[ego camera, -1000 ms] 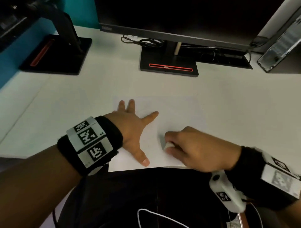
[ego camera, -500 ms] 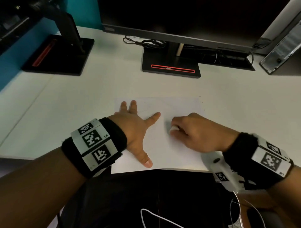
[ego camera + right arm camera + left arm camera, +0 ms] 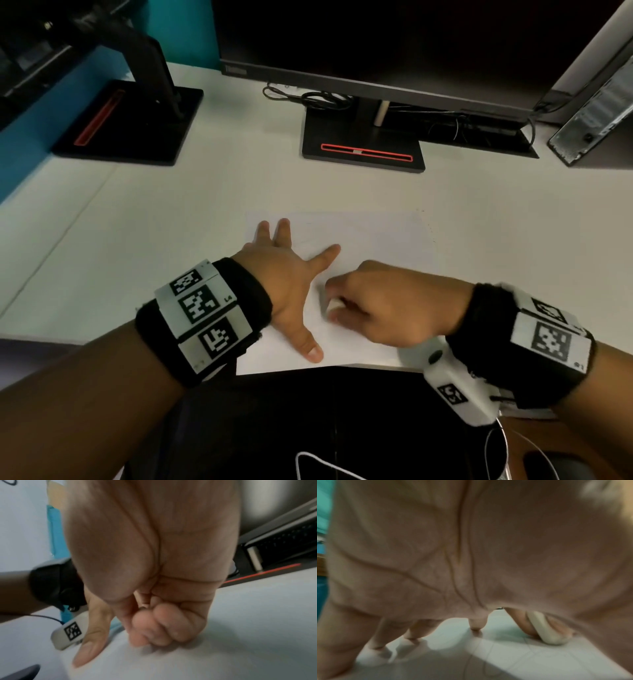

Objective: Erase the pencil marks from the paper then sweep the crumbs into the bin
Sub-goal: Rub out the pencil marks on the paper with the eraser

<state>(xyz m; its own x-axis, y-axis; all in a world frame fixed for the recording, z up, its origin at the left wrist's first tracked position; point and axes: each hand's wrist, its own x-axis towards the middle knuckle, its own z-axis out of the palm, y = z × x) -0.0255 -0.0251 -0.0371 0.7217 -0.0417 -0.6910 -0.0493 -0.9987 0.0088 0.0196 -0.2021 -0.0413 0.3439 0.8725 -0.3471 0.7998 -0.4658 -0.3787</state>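
A white sheet of paper [image 3: 373,236] lies on the desk near its front edge, with faint pencil lines [image 3: 489,654] on it. My left hand [image 3: 291,274] lies flat on the sheet's left part, fingers spread, pressing it down. My right hand [image 3: 380,301] pinches a white eraser [image 3: 334,304] and holds its end against the paper just right of my left thumb. In the left wrist view the eraser [image 3: 546,630] touches the sheet between two fingers. No bin is in view, and I cannot make out crumbs.
A monitor stand [image 3: 363,144] with a red stripe stands behind the paper, with cables [image 3: 308,96] beside it. A second black stand [image 3: 126,123] is at the back left, a computer case [image 3: 596,113] at the back right. The desk's front edge [image 3: 342,366] lies under my wrists.
My right hand with the eraser slid away from me up the paper, then came back toward me and to the left. The left hand has stayed pressed on the sheet.
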